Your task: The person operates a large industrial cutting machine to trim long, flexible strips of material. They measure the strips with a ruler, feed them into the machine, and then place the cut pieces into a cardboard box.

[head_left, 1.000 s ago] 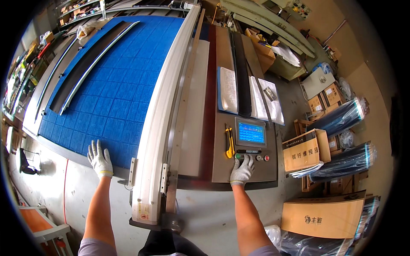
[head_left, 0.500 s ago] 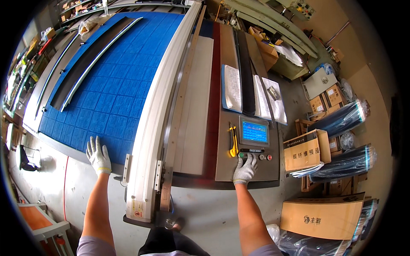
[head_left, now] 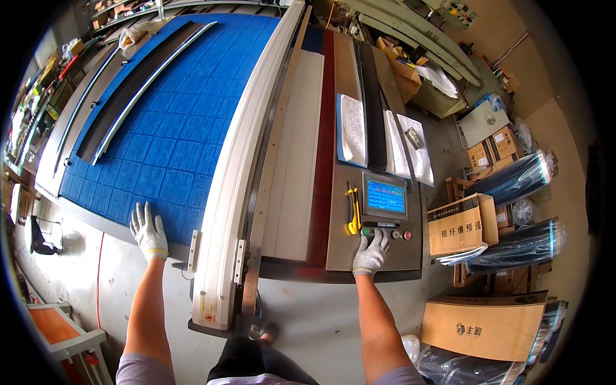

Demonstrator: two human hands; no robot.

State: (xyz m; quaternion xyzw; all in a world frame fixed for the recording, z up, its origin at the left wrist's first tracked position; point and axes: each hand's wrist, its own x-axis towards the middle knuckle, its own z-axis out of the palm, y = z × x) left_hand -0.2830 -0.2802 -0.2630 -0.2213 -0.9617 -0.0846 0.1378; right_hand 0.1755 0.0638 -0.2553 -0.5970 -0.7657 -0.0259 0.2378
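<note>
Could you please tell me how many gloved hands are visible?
2: the left hand at the edge of the blue mat, the right hand by the green button. No other shows.

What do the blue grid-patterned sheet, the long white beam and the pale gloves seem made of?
Blue grid-patterned sheet: plastic film or fabric; its mostly matte, fine texture doesn't settle which.
Long white straight beam: probably coated metal, satin, judging by smooth sheen and crisp edges.
Pale grey-white gloves: likely knitted fabric, matte, snug cuffs.
</note>
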